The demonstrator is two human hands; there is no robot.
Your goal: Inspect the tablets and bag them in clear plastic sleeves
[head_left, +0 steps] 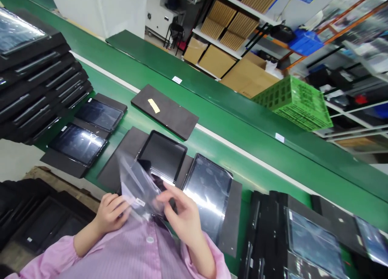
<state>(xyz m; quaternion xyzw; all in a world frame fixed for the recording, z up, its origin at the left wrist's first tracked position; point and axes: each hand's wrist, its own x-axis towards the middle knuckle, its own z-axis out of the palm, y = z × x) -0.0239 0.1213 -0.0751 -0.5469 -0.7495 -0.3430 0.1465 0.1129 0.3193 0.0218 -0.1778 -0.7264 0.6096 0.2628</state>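
My left hand [109, 211] is closed on the lower edge of a clear plastic film [138, 184] that curls up in front of my chest. My right hand [182, 214] pinches the same film from the right, fingers bent toward its small white tab. Just beyond the film a bare black tablet [163, 154] lies on a dark foam pad [121, 158]. Beside it on the right lies a second tablet [207, 190] with a shiny film over its screen. Pink sleeves cover both my forearms.
Two more tablets [79, 143] on foam pads lie to the left on the green conveyor belt [242, 149]. Black trays are stacked at far left [33, 69] and lower right [303, 238]. An empty foam pad [165, 110] with a yellow label lies further back. A green crate [294, 103] and cardboard boxes stand beyond.
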